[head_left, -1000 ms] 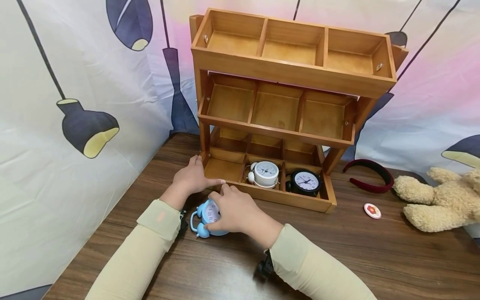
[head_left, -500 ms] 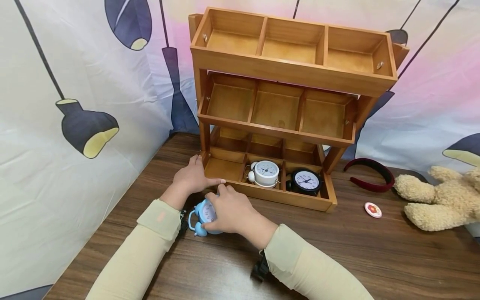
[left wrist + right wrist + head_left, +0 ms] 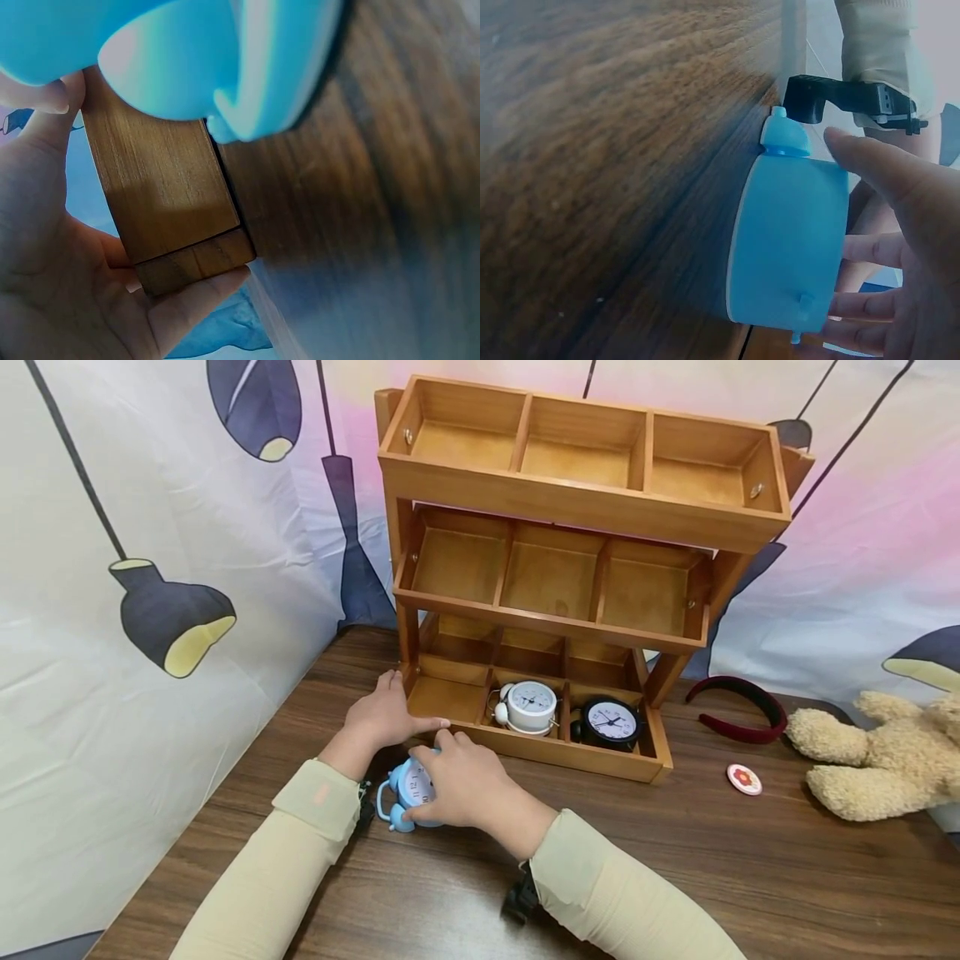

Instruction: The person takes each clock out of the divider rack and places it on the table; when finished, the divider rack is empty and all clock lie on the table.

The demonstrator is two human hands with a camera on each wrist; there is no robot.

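A light-blue twin-bell alarm clock (image 3: 417, 783) lies face up on the table, bells and handle to the left, just in front of the wooden shelf (image 3: 577, 760). My right hand (image 3: 468, 781) holds it from above; in the right wrist view, thumb and fingers lie about the clock's blue side (image 3: 791, 240). My left hand (image 3: 378, 714) grips the front left corner of the shelf's lowest tray, thumb along the front rim. Left wrist view shows that tray corner (image 3: 172, 180) between thumb and fingers, with the blue bell (image 3: 176, 60) close above.
In the lowest tray, a white alarm clock (image 3: 530, 706) sits in the middle compartment and a black one (image 3: 611, 724) in the right. A dark red headband (image 3: 750, 731), a round flower badge (image 3: 744, 779) and a teddy bear (image 3: 885, 760) lie to the right on the table.
Between one second and half a second ago, my right hand and the blue alarm clock shifted slightly left. My left hand stays on the tray corner.
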